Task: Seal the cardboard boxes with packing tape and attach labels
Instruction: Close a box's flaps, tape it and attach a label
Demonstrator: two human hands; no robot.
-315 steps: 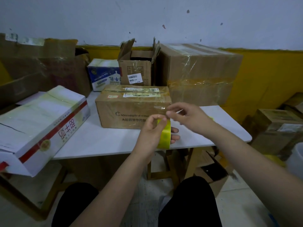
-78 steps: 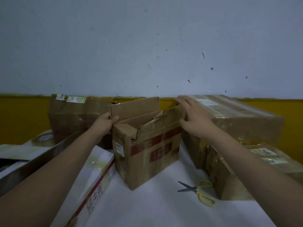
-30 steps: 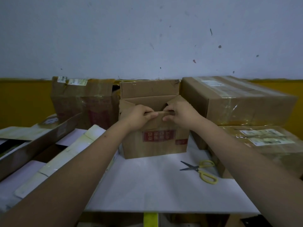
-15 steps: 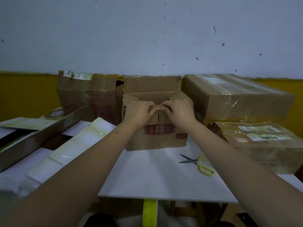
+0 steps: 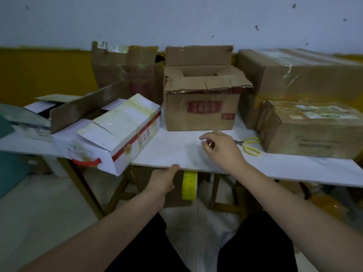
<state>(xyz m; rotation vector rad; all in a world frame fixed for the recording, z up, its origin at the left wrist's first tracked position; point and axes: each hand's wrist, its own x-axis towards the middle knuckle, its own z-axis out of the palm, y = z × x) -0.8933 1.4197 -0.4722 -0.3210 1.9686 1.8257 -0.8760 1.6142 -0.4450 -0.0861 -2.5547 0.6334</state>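
Observation:
An open brown cardboard box (image 5: 202, 108) with red prints stands at the middle back of the white table (image 5: 172, 152). Its front and side flaps are half folded in and its rear flap stands up. A yellow tape roll (image 5: 189, 185) hangs just under the table's front edge. My left hand (image 5: 163, 179) is beside the roll on its left, thumb at the table edge, with a small gap to the tape. My right hand (image 5: 222, 148) hovers over the table in front of the box, fingers loosely bent and holding nothing. Yellow-handled scissors (image 5: 249, 145) lie just right of it.
A white carton with a red stripe (image 5: 117, 134) lies at the left and overhangs the table's front edge. A large taped box (image 5: 294, 75) and a smaller sealed, labelled box (image 5: 314, 130) fill the right side. A worn brown box (image 5: 127, 69) stands at the back left.
Both hands have let go of the box's flaps and drawn back. The flaps have sprung partly open. My left hand has dropped to the table edge by the tape roll.

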